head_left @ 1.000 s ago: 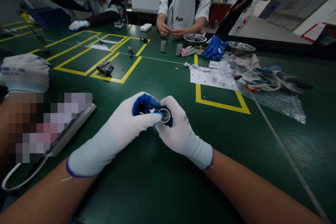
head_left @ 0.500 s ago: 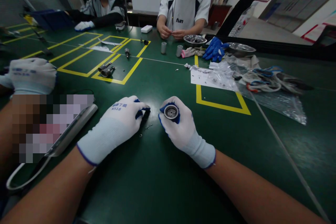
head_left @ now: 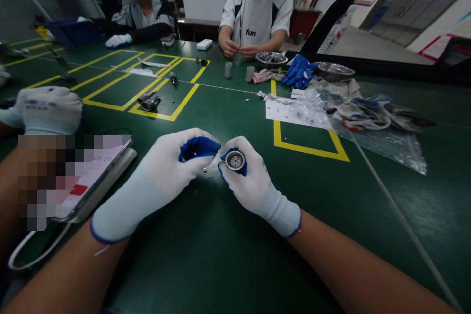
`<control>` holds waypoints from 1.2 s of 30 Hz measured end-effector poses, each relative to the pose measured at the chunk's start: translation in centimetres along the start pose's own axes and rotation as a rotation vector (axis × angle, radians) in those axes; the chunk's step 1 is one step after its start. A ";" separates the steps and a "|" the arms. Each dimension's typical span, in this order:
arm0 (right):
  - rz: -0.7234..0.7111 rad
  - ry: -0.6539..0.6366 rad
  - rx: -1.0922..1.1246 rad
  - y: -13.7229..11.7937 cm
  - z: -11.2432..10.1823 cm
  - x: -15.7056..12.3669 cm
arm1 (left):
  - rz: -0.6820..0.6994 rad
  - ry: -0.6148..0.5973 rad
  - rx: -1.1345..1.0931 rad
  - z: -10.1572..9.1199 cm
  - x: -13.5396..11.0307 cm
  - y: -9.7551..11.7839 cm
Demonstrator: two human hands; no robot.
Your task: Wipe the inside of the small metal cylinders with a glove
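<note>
Metal cup [head_left: 235, 160]: where is it kept?

It is hugged by the right hand [head_left: 247, 179], with gloved fingers wrapped around it.

And what has been changed?

The left hand [head_left: 174, 159] has been brought closer, just beside the cup. Its fingertips are curled close; whether anything is pinched cannot be told. Both hands seem to be needed now.

What else is seen?

A tiny ring [head_left: 204, 170] is left just beside the left fingertips. Well past that hand, dark metal parts [head_left: 149, 103] are found.

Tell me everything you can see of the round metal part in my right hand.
The round metal part looks grey, with a pale circular rim around a darker recessed face bearing small details. Its rimmed end faces the camera; the gloved right hand wraps its side. Its far end is hidden.
</note>
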State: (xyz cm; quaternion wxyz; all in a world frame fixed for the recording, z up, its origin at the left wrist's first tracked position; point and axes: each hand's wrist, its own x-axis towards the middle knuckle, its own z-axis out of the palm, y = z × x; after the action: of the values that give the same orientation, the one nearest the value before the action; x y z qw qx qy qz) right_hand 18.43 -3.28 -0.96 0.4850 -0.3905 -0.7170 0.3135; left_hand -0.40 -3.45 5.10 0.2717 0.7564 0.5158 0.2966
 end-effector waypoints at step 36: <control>0.030 -0.065 -0.053 0.4 0.2 -0.2 | 0.421 0.108 0.351 2.5 -1.2 0.8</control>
State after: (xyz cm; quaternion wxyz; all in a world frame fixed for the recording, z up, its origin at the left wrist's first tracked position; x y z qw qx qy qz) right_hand 18.39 -3.27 -1.40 0.4462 -0.4037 -0.7344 0.3140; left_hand 1.58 -5.15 3.80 0.0408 0.8655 0.4045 0.2927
